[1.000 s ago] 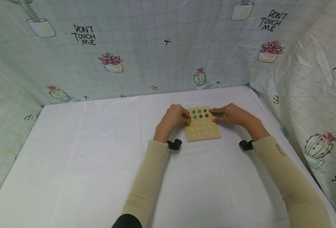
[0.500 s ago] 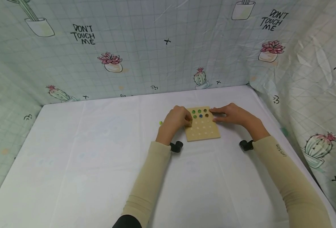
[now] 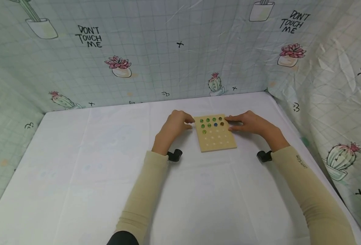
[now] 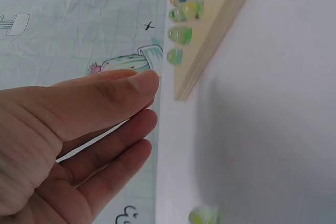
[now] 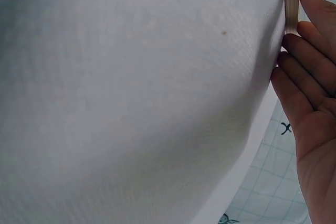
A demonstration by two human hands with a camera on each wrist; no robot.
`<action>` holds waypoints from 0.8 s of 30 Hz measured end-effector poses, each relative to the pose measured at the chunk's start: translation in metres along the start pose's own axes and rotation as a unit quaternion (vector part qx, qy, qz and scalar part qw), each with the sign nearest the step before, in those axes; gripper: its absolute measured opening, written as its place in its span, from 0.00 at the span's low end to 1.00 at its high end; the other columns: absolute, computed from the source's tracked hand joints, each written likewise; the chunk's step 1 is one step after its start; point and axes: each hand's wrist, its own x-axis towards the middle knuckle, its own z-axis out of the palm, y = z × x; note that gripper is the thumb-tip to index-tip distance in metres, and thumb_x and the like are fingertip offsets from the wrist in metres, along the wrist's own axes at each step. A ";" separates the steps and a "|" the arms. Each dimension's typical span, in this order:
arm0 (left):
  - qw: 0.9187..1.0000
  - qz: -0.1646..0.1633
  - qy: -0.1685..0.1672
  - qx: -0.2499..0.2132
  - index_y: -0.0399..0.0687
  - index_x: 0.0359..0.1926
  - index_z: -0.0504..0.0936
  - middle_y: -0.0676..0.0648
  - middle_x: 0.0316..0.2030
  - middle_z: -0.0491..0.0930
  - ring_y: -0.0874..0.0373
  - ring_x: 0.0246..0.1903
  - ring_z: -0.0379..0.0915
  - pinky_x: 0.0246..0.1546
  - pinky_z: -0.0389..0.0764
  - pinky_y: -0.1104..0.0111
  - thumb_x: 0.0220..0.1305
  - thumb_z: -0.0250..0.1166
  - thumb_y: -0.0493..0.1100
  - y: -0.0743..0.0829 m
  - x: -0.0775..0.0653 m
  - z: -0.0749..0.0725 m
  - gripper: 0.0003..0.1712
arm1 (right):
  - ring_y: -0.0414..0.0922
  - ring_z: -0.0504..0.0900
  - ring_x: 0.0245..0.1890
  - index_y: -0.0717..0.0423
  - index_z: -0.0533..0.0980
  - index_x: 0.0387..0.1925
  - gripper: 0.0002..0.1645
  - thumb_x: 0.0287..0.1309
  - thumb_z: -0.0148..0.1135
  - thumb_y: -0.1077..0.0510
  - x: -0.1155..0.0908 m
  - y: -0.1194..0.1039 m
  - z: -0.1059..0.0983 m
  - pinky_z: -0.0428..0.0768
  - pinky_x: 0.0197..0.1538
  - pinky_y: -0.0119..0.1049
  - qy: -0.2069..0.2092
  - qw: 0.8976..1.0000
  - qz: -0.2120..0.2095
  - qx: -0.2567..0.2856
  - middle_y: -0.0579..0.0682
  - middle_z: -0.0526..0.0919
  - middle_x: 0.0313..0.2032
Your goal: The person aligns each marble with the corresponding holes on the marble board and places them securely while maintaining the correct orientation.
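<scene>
A square pale wooden board [image 3: 218, 139] with rows of shallow holes lies flat on the white table. Several glass marbles sit in its far rows; most look green, one is a blue marble [image 3: 215, 125] and two at the right are brownish. A green marble [image 3: 204, 131] sits at the left of the third row. Just off the board's left edge is my left hand [image 3: 172, 129], its thumb and fingers loosely extended with nothing between them. My right hand [image 3: 252, 123] rests its fairly straight thumb and fingertips against the board's right edge, as the right wrist view also shows.
A loose yellow-green marble [image 4: 203, 215] lies on the tabletop near the left hand in the left wrist view. White cloth covers the table [image 3: 91, 177]. A curtain printed with cacti [image 3: 156, 54] hangs behind and along both sides.
My left hand has let go of a marble in the third row and moved left off the board, uncovering the left column of marbles. The right hand has stayed put.
</scene>
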 end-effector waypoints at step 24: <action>0.986 0.097 -0.117 0.066 0.44 0.43 0.91 0.48 0.43 0.89 0.52 0.48 0.83 0.52 0.83 0.62 0.61 0.75 0.39 -0.071 -0.021 -0.038 0.10 | 0.59 0.76 0.64 0.50 0.74 0.69 0.34 0.64 0.68 0.44 -0.001 -0.002 -0.001 0.73 0.66 0.59 -0.005 1.000 0.005 0.002 0.58 0.75 0.66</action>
